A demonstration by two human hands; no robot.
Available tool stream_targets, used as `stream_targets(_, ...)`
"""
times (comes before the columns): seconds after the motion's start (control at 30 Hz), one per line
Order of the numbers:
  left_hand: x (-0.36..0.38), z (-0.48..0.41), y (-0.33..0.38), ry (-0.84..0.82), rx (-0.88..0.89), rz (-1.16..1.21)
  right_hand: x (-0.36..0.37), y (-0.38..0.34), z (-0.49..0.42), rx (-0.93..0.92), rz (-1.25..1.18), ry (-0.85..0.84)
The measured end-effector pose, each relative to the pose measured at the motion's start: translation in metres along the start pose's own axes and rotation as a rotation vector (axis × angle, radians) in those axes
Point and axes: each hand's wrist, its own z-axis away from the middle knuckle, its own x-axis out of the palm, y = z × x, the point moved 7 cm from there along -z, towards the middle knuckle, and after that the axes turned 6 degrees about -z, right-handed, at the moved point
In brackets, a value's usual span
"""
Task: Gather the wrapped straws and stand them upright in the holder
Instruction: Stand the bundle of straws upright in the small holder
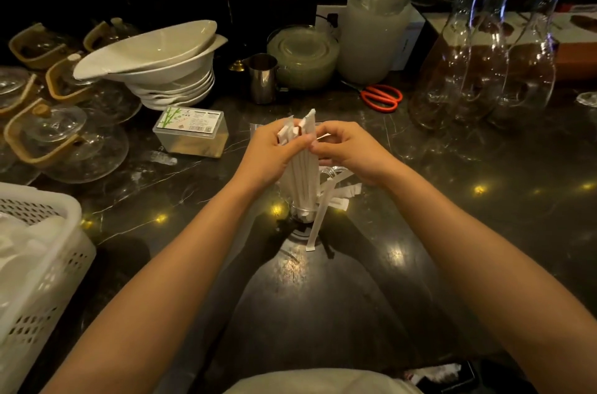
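A bundle of white paper-wrapped straws stands upright in a clear glass holder on the dark marble counter. My left hand is wrapped around the upper part of the bundle. My right hand pinches the straws from the right, fingertips meeting the left thumb. One straw leans outside the holder, its end on the counter. A few more wrapped straws lie flat just right of the holder, partly hidden under my right hand.
Stacked white bowls and a clear toothpick box sit at the back left, glass teapots at far left. A white perforated basket stands front left. Steel jug, red scissors and glass carafes line the back right.
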Motion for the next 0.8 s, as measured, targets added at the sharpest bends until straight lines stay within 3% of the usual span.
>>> stream_targets(0.33, 0.004, 0.003, -0.008, -0.005, -0.039, -0.045, -0.005, -0.008, 0.0, -0.112, 0.129, 0.097)
stream_targets(0.5, 0.002, 0.004, -0.002, 0.087, 0.091, -0.298, -0.011, -0.004, -0.002, -0.093, 0.275, 0.124)
stream_targets(0.6, -0.002, 0.007, -0.006, 0.156, 0.133, -0.479, -0.014, 0.002, -0.003, -0.042, 0.343, 0.145)
stream_targets(0.8, -0.007, 0.017, -0.014, 0.2, 0.076, -0.606, -0.023, 0.018, -0.005, 0.116, 0.388, 0.164)
